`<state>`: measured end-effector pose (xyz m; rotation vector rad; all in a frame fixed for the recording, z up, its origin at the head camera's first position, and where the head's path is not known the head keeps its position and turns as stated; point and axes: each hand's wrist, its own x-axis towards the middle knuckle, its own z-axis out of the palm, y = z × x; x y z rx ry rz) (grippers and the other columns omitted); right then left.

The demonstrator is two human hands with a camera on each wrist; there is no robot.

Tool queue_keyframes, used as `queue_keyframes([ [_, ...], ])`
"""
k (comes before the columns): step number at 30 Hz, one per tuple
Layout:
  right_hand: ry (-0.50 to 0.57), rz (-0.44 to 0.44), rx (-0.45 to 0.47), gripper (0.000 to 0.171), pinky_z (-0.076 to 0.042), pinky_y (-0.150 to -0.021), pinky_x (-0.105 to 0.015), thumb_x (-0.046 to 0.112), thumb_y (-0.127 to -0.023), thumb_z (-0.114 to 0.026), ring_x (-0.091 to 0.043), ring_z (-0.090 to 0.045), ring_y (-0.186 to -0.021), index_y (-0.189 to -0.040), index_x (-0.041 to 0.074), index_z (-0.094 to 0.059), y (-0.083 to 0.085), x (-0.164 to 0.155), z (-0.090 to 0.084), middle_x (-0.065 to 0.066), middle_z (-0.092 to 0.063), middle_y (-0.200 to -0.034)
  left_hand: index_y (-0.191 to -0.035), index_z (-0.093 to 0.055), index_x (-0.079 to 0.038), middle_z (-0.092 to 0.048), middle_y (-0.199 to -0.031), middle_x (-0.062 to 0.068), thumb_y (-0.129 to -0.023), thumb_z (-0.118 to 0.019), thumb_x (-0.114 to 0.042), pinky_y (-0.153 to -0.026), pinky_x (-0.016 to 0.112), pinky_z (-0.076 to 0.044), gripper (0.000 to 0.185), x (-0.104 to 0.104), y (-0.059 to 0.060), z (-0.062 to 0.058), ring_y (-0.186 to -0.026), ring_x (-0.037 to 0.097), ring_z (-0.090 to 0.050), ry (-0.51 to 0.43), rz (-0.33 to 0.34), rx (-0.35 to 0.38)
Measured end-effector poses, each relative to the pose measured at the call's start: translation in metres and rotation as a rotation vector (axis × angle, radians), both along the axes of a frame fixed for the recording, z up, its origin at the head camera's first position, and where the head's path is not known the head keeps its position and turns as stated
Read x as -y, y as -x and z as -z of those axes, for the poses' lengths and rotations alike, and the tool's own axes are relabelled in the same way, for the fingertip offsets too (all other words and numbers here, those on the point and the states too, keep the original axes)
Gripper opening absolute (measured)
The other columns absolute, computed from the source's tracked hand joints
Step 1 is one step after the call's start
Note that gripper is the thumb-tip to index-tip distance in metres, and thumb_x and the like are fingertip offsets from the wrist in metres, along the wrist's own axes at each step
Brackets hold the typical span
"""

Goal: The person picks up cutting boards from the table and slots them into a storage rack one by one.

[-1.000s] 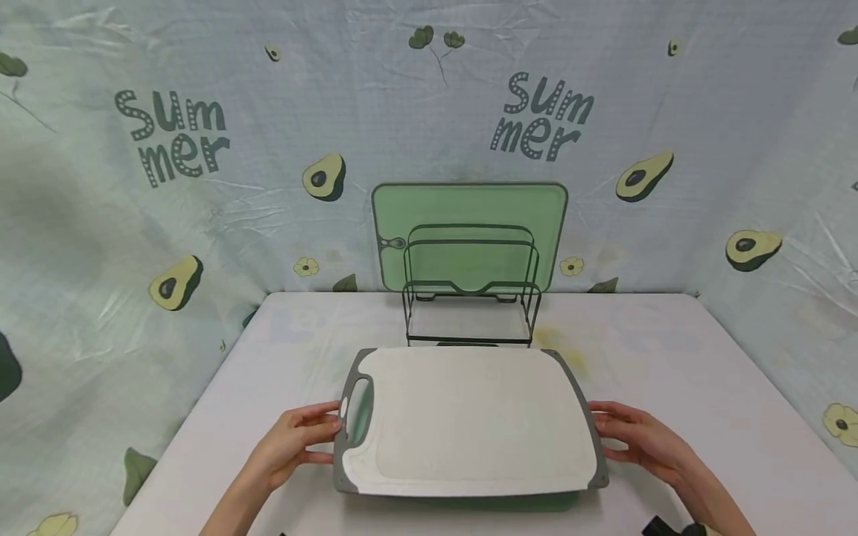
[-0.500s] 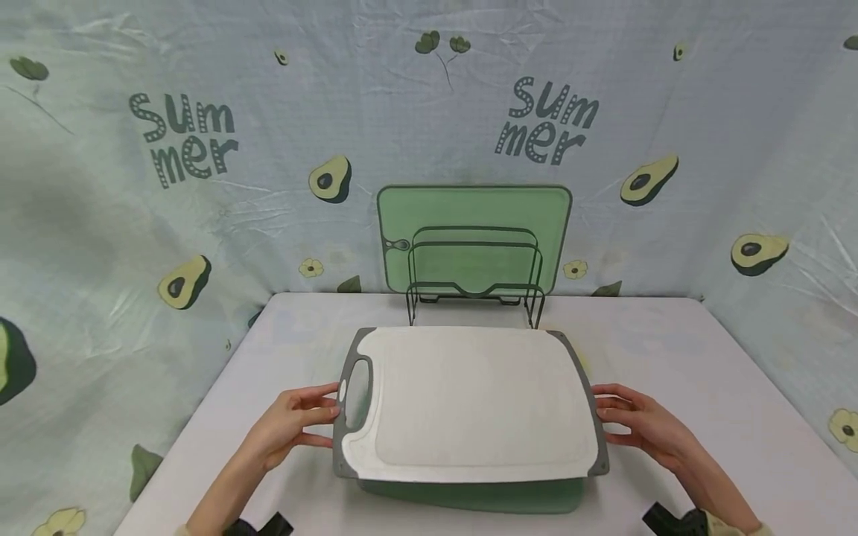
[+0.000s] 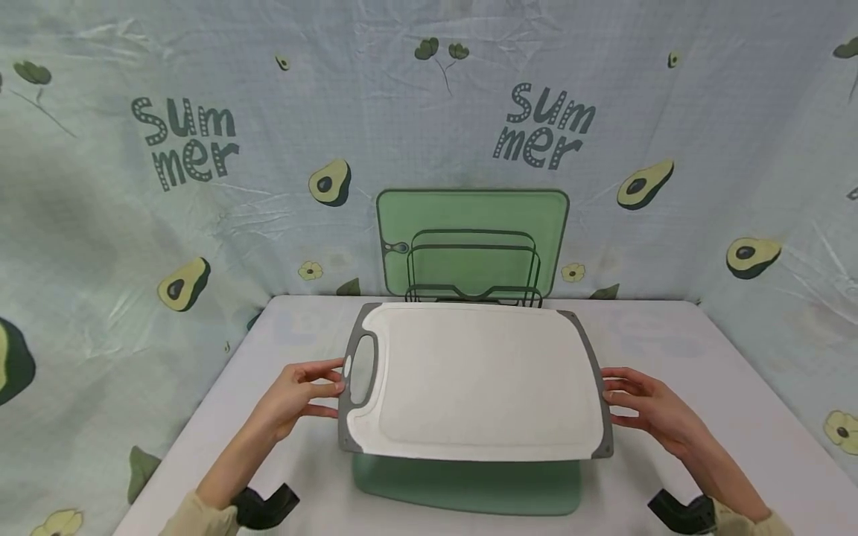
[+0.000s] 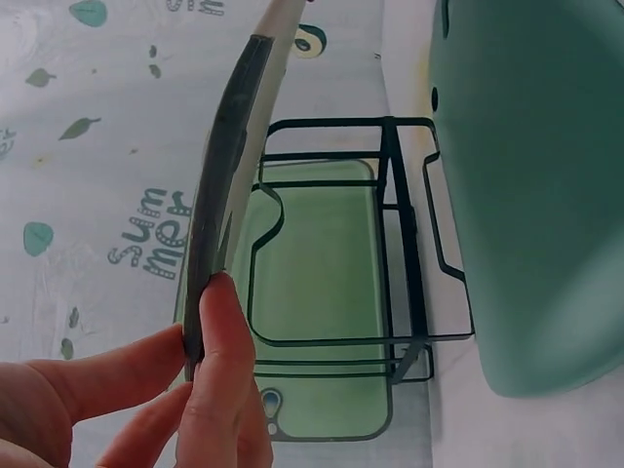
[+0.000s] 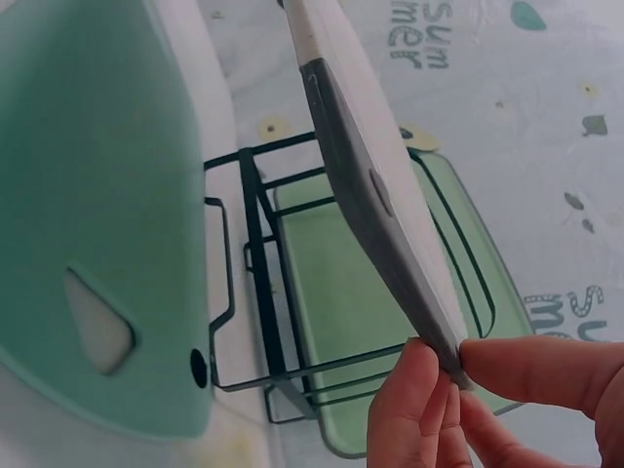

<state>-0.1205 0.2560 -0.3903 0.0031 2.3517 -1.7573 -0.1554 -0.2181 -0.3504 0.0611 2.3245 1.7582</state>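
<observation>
A white cutting board with grey ends is held up between both hands, in front of the wire rack. My left hand pinches its left grey end beside the handle slot; the left wrist view shows thumb and fingers on either side of the edge. On the opposite end my right hand pinches the right edge, thumb on one face and fingers on the other, as the right wrist view shows. Below the white board a plain green cutting board lies on the table, partly covered by it in the head view.
The black wire rack stands at the back of the table. A green cutting board with a dark border stands upright in its rear slot. Behind hangs a printed cloth; the white table extends to both sides.
Both hands have raised the white cutting board and moved it away toward the rack. It now overlaps the rack's lower part, and more of the green board on the table shows.
</observation>
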Motion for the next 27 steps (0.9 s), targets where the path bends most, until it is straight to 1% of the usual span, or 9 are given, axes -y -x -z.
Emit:
queue_keyframes([
  [8, -0.061, 0.021, -0.087, 0.054, -0.053, -0.077, -0.035, 0.022, -0.088, -0.055, 0.003, -0.058, -0.085, -0.13, -0.005, -0.032, 0.003, 0.001, -0.011, 0.014, -0.05, -0.1, -0.13, -0.042, 0.005, -0.053, -0.094, 0.007, -0.085, -0.057, -0.005, -0.065, 0.037, -0.055, 0.048, -0.005, 0.009, -0.013, -0.075, 0.009, -0.059, 0.015, -0.017, -0.03],
  [14, -0.105, 0.048, -0.128, 0.057, -0.053, -0.076, -0.035, 0.022, -0.088, -0.055, 0.004, -0.057, -0.083, -0.13, -0.007, -0.03, 0.008, 0.0, -0.024, 0.015, -0.05, -0.098, -0.13, -0.042, 0.005, -0.052, -0.093, 0.006, -0.085, -0.056, -0.005, -0.066, 0.037, -0.055, 0.048, -0.007, 0.016, -0.026, -0.075, 0.008, -0.059, 0.012, 0.004, -0.063],
  [17, -0.114, 0.054, -0.152, 0.055, -0.054, -0.075, -0.033, 0.022, -0.088, -0.055, 0.005, -0.057, -0.083, -0.13, -0.006, -0.031, 0.011, -0.003, -0.032, 0.018, -0.05, -0.096, -0.13, -0.042, 0.004, -0.052, -0.092, 0.005, -0.085, -0.056, -0.004, -0.066, 0.037, -0.055, 0.047, -0.009, 0.02, -0.033, -0.074, 0.007, -0.059, 0.007, 0.01, -0.082],
  [19, -0.118, 0.056, -0.17, 0.052, -0.054, -0.074, -0.032, 0.022, -0.088, -0.055, 0.005, -0.057, -0.083, -0.129, -0.004, -0.033, 0.013, -0.004, -0.038, 0.02, -0.05, -0.095, -0.13, -0.042, 0.004, -0.052, -0.09, 0.003, -0.085, -0.056, -0.004, -0.066, 0.037, -0.055, 0.047, -0.01, 0.022, -0.038, -0.073, 0.007, -0.059, 0.0, 0.012, -0.092],
  [21, -0.117, 0.058, -0.186, 0.047, -0.054, -0.073, -0.031, 0.021, -0.088, -0.055, 0.005, -0.057, -0.083, -0.127, 0.001, -0.037, 0.014, -0.006, -0.043, 0.021, -0.05, -0.094, -0.13, -0.042, 0.003, -0.051, -0.089, 0.001, -0.085, -0.056, -0.004, -0.067, 0.037, -0.055, 0.048, -0.011, 0.025, -0.043, -0.072, 0.005, -0.06, -0.011, 0.012, -0.103],
  [24, -0.103, 0.058, -0.205, 0.036, -0.054, -0.072, -0.029, 0.02, -0.088, -0.056, 0.005, -0.057, -0.082, -0.121, 0.013, -0.043, 0.017, -0.007, -0.05, 0.022, -0.051, -0.093, -0.131, -0.042, 0.002, -0.05, -0.088, -0.001, -0.085, -0.055, -0.003, -0.067, 0.035, -0.055, 0.048, -0.013, 0.029, -0.05, -0.071, 0.004, -0.059, -0.023, 0.014, -0.127],
  [27, -0.088, 0.064, -0.22, 0.028, -0.054, -0.071, -0.028, 0.019, -0.088, -0.056, 0.005, -0.058, -0.081, -0.113, 0.024, -0.046, 0.021, -0.008, -0.057, 0.021, -0.052, -0.091, -0.131, -0.042, 0.002, -0.049, -0.088, -0.001, -0.086, -0.054, -0.003, -0.067, 0.034, -0.055, 0.047, -0.015, 0.033, -0.057, -0.071, 0.003, -0.059, -0.023, 0.009, -0.155],
])
